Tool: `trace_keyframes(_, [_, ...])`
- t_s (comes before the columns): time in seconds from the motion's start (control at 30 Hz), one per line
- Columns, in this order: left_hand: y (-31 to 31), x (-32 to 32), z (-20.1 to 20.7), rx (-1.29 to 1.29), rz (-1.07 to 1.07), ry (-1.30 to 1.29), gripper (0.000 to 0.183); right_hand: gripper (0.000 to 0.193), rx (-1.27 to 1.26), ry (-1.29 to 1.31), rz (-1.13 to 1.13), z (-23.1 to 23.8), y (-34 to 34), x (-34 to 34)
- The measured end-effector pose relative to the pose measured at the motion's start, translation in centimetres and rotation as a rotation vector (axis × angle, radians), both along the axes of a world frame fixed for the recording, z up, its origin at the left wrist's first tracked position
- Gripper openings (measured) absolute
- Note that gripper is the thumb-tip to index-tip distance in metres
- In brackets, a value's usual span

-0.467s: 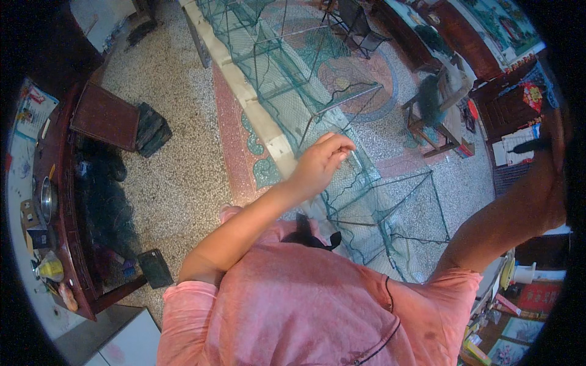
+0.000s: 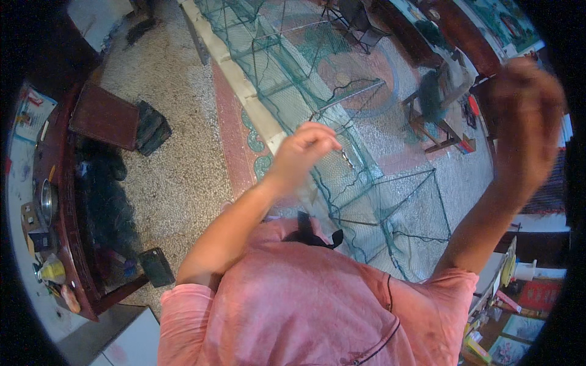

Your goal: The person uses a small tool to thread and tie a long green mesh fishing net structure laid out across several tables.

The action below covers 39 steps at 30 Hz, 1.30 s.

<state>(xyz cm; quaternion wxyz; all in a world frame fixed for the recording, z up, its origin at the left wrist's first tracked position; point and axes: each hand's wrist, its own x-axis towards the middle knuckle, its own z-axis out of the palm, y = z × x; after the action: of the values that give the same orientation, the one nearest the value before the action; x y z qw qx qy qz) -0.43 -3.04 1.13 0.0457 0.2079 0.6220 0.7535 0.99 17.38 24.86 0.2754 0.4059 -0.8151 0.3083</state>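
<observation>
A long green net cage with thin metal rod frames stretches away in front of me along a narrow pale board. My left hand is over the near part of the netting, its fingers curled and pressed together. What they pinch, if anything, is too small to make out. A short dark, twisted piece shows just beside its fingertips. Off to the right, my right hand is raised well away from the net. Motion smears its fingers, and I cannot see what is in them.
On the left stands a dark wooden desk bearing a metal bowl. A brown square-topped stool is beside it. At the right is a wooden chair draped with netting. A folding chair stands farther back.
My right hand has swung upward and slightly inward from the far right edge. My left hand has shifted a little left and toward me, its fingers curling tighter.
</observation>
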Motion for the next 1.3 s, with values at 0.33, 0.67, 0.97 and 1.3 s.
trace_keyframes(0.33, [-0.5,1.3,-1.8,0.442,-0.156,-0.658,0.013,0.006,0.663,-0.298,-0.123,-11.6,-1.4,-1.8])
trace_keyframes(0.67, [0.5,1.9,-2.2,0.245,-0.144,-0.626,0.013,0.006,0.745,-0.219,-0.122,-14.3,-2.0,-2.3])
trace_keyframes(0.97, [1.0,1.9,-5.7,0.725,-0.252,-0.894,0.008,0.013,0.474,-0.460,0.055,-15.2,-3.0,-2.6])
trace_keyframes(1.3, [2.2,2.5,-6.6,0.715,-0.225,-0.748,0.005,0.016,0.493,-0.348,0.044,-16.5,-5.1,-1.5])
